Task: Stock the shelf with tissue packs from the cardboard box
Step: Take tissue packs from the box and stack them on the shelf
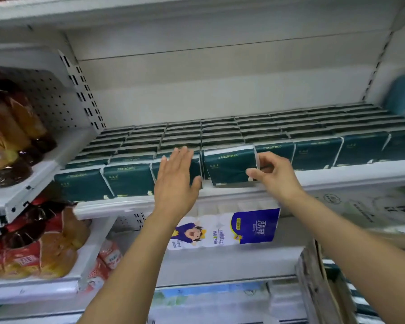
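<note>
**A:** Where is the pack sitting?

**B:** The right hand (274,174) is pinching a dark green tissue pack (229,164) by its right edge, thumb in front. The pack is standing slightly tilted in the front row, its lower edge at the shelf lip (337,174).

**A:** And the other hand?

**B:** The left hand (175,178) is lying flat, fingers straight, over the face of the neighbouring pack just to the left. I cannot tell whether it is touching.

**A:** Any room to move?

**B:** The rows of packs (220,129) are running side to side and back to the rear panel (197,90), packed close. Open room is showing only above them. The cardboard box (318,291) is standing low on the right, one edge in view.
</note>
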